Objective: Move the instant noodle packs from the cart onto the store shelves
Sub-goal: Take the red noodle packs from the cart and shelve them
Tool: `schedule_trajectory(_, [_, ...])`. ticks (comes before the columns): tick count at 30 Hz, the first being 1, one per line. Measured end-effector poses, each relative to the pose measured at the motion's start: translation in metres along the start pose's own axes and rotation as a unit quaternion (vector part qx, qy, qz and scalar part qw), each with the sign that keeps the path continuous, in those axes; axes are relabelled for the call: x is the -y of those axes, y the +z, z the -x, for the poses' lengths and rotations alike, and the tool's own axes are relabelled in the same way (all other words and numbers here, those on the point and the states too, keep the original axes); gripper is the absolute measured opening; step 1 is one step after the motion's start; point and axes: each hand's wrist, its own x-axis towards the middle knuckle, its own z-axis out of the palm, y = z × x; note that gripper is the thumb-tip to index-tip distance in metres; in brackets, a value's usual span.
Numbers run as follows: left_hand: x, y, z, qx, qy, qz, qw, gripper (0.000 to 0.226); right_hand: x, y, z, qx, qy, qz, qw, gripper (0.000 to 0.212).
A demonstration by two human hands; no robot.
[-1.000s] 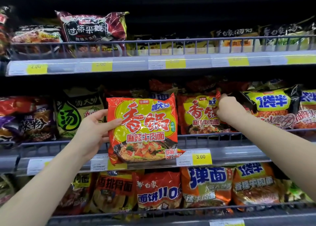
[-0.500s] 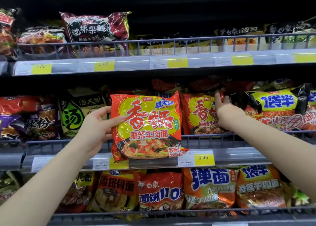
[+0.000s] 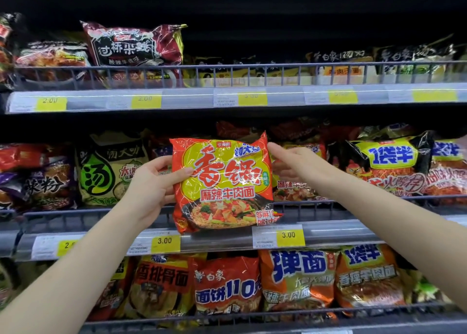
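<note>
An orange-and-yellow noodle pack (image 3: pixel 222 182) is held upright in front of the middle shelf (image 3: pixel 341 230). My left hand (image 3: pixel 154 184) grips its left edge, thumb on the front. On the other side, my right hand (image 3: pixel 293 165) has its fingers at the pack's upper right edge, touching it. Behind that hand a matching orange-and-yellow pack (image 3: pixel 298 187) stands on the shelf, partly hidden. The cart is out of view.
Three wire-fronted shelves are packed with noodle bags. A green-and-cream pack (image 3: pixel 111 169) stands left of the held pack and a black-and-yellow pack (image 3: pixel 389 161) to the right. Above is the top shelf rail (image 3: pixel 240 66); price tags line each shelf edge.
My right hand has left the shelved matching pack and come left to the held pack's upper right edge. The held pack has risen a little toward the shelf.
</note>
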Motion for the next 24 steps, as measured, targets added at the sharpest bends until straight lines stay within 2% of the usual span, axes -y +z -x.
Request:
schedule_trajectory(3, [0.002, 0.005, 0.000, 0.002, -0.005, 0.001, 1.000, 0.024, 0.007, 0.005, 0.007, 0.089, 0.046, -0.091, 0.991, 0.059])
schedule_trajectory(5, [0.002, 0.008, 0.001, 0.007, -0.007, -0.001, 1.000, 0.025, 0.005, 0.007, 0.009, 0.103, 0.052, -0.108, 0.987, 0.045])
schedule_trajectory(7, [0.002, 0.008, 0.002, 0.012, -0.008, -0.004, 1.000, 0.028, 0.003, 0.008, 0.008, 0.096, 0.064, -0.113, 0.987, 0.036])
schedule_trajectory(12, [0.001, 0.013, 0.002, 0.018, -0.003, -0.027, 0.999, 0.024, 0.003, 0.005, 0.008, 0.072, 0.085, -0.138, 0.984, 0.032])
schedule_trajectory(15, [0.001, 0.016, -0.001, 0.042, 0.005, -0.046, 0.998, 0.022, 0.006, -0.004, 0.007, 0.031, 0.077, -0.150, 0.985, 0.028])
schedule_trajectory(17, [0.005, 0.009, -0.001, 0.064, 0.037, -0.128, 0.989, 0.033, 0.006, -0.015, 0.006, -0.011, 0.064, -0.160, 0.985, 0.023])
schedule_trajectory(18, [0.008, 0.004, 0.000, 0.084, 0.068, -0.219, 0.970, 0.047, 0.006, -0.022, 0.005, -0.037, 0.056, -0.164, 0.984, 0.020])
schedule_trajectory(19, [0.012, 0.000, 0.004, 0.113, 0.088, -0.320, 0.936, 0.063, 0.005, -0.029, 0.004, -0.064, 0.048, -0.161, 0.984, 0.018])
schedule_trajectory(21, [0.022, -0.007, 0.012, 0.168, 0.116, -0.475, 0.856, 0.086, 0.000, -0.043, 0.000, -0.115, 0.034, -0.140, 0.983, 0.020])
schedule_trajectory(22, [0.028, -0.010, 0.015, 0.188, 0.123, -0.517, 0.826, 0.092, -0.003, -0.049, -0.002, -0.136, 0.029, -0.127, 0.982, 0.023])
schedule_trajectory(24, [0.037, -0.013, 0.019, 0.209, 0.132, -0.560, 0.791, 0.104, -0.012, -0.058, -0.006, -0.168, 0.026, -0.101, 0.980, 0.027])
